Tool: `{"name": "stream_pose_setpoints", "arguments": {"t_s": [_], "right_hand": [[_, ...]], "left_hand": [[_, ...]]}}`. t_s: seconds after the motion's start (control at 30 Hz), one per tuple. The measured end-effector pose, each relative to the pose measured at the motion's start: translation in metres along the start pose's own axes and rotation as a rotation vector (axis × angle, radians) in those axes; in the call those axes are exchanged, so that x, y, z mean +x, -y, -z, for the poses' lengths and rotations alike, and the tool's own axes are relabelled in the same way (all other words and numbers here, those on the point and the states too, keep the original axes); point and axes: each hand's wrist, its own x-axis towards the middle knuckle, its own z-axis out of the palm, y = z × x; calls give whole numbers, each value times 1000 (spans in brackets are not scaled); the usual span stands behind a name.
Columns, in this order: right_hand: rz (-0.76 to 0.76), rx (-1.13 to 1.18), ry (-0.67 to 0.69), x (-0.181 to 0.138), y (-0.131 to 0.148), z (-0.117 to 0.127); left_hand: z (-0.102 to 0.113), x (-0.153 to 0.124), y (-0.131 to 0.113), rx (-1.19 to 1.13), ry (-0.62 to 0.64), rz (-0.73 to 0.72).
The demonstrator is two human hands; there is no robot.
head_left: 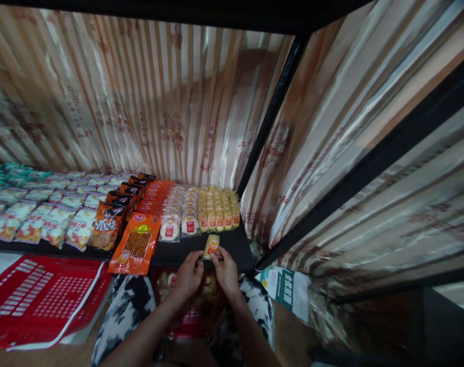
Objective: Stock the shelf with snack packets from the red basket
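With thumbs and fingertips pinched, our left hand (pixel 189 274) and right hand (pixel 225 270) hold the yellow packet (pixel 212 245) by its lower end, over the front edge of the black shelf (pixel 169 252). Bare shelf flanks it; its long axis points toward the packet rows (pixel 218 206), leaning slightly right, its orange label unreadable.

Black shelf (pixel 237 250) carries snacks in rows. Left to right: teal packets (pixel 10 171), white snack bags (pixel 58 223), black-and-orange bags (pixel 107 227), flat orange packets (pixel 135 250) with the front one jutting past the edge, round pale cakes (pixel 170 229) in clear wrap, small yellow packs (pixel 218 209) in lines. Dark surface shows at front right.
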Motion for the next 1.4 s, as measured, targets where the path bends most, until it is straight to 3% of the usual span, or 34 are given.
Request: {"name": "stream_pose_setpoints", "arguments": {"t_s": [0.43,0.97,1.4], "right_hand": [[111,-184,-52,28,-4,-19],[114,-146,-126,50,-3,-37],[191,-220,-133,47,-10,-38]], "left_hand": [[-10,19,11,134,70,-62],[-9,46,6,187,71,81],[-11,51,3,231,76,126]]}}
